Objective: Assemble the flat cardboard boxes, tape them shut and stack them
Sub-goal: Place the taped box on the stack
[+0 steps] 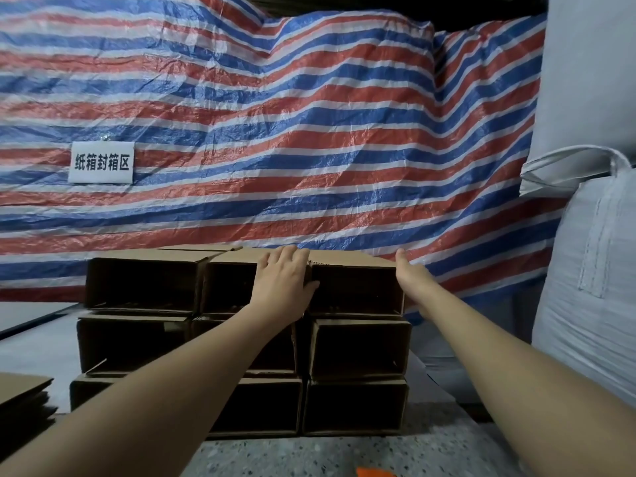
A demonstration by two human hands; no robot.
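Note:
A stack of assembled brown cardboard boxes stands on the floor in front of me, three rows high and three wide. My left hand (284,282) lies flat with straight fingers on the front left edge of the top right box (358,287), where it meets the top middle box (229,285). My right hand (409,275) presses its straight fingers against the right side of that same top right box. A pile of flat cardboard blanks (24,395) lies at the lower left.
A red, white and blue striped tarp (275,132) hangs behind the stack with a white sign (101,162) on it. Large white woven bulk bags (592,235) fill the right side. An orange object (375,472) peeks in at the bottom edge on the speckled floor.

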